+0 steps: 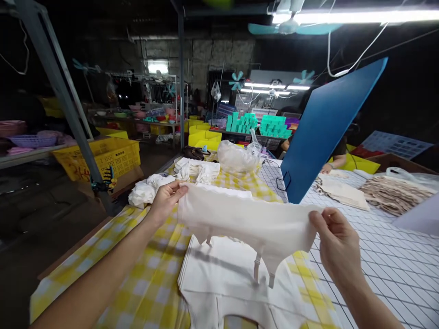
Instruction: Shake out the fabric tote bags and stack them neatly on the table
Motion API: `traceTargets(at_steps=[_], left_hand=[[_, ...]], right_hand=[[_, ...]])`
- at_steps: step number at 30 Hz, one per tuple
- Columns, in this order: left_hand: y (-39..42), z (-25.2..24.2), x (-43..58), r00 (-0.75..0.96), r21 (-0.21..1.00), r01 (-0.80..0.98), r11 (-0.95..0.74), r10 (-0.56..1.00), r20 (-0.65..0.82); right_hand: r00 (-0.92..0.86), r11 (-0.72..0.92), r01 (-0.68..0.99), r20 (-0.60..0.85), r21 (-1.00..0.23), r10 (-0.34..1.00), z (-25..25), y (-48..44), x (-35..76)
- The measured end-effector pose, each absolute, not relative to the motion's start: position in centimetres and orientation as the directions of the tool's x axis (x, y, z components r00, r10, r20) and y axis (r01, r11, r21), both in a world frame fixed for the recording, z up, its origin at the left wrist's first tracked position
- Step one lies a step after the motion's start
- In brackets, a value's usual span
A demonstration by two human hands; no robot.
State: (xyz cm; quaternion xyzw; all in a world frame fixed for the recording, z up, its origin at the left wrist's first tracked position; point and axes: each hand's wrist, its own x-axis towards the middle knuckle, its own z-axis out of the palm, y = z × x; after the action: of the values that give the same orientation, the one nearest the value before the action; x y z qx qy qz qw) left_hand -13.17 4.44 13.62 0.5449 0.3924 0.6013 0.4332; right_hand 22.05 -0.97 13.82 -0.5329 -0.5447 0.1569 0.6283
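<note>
Stretched between my two hands is a white camisole-like garment (240,214) with thin adjustable straps hanging down, held upside down above the table. My left hand (168,201) pinches its upper left corner between thumb and fingers. At the opposite corner, my right hand (338,233) grips the edge the same way. Beneath the held piece lies a flat stack of white garments (209,283), partly covered from sight by it. Beyond my left hand sit a crumpled white cloth heap (146,189) and a pile of folded white pieces (197,169).
A yellow checked cloth (137,256) covers my side of the table. An upright blue board (329,123) divides it from a co-worker's arm (338,162) and beige fabric stacks (398,194). A clear plastic bag (238,155) lies ahead. Left stand a metal post (68,100) and yellow crate (103,157).
</note>
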Motion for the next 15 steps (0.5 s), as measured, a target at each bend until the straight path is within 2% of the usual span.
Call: traceTargets(at_steps=[4,7,9,12,15], left_hand=[[8.5,14.4,-13.5,-0.077,0.923,-0.072,-0.378,0.925,0.373],[13.0,13.0,-13.4,-0.083,0.924,-0.031,-0.382,0.922,0.379],[16.5,11.2,-13.2,-0.089,0.937,0.034,-0.348,0.932,0.35],[21.4,7.6,-12.4,-0.144,0.944,0.247,-0.217,0.955,0.257],[24.7,4.3,-11.4,-0.182,0.913,0.391,-0.118,0.962,0.202]], right_hand=[[0.416,0.359,0.254,0.436,-0.898,0.798,15.2,3.0,20.3],[0.391,0.336,0.266,0.419,-0.904,0.819,14.2,7.3,19.7],[0.389,0.265,0.356,0.4,-0.896,0.83,12.5,10.8,19.7],[0.382,0.073,0.562,0.336,-0.824,0.861,9.1,16.0,19.7],[0.373,-0.014,0.642,0.297,-0.766,0.879,5.5,20.0,19.9]])
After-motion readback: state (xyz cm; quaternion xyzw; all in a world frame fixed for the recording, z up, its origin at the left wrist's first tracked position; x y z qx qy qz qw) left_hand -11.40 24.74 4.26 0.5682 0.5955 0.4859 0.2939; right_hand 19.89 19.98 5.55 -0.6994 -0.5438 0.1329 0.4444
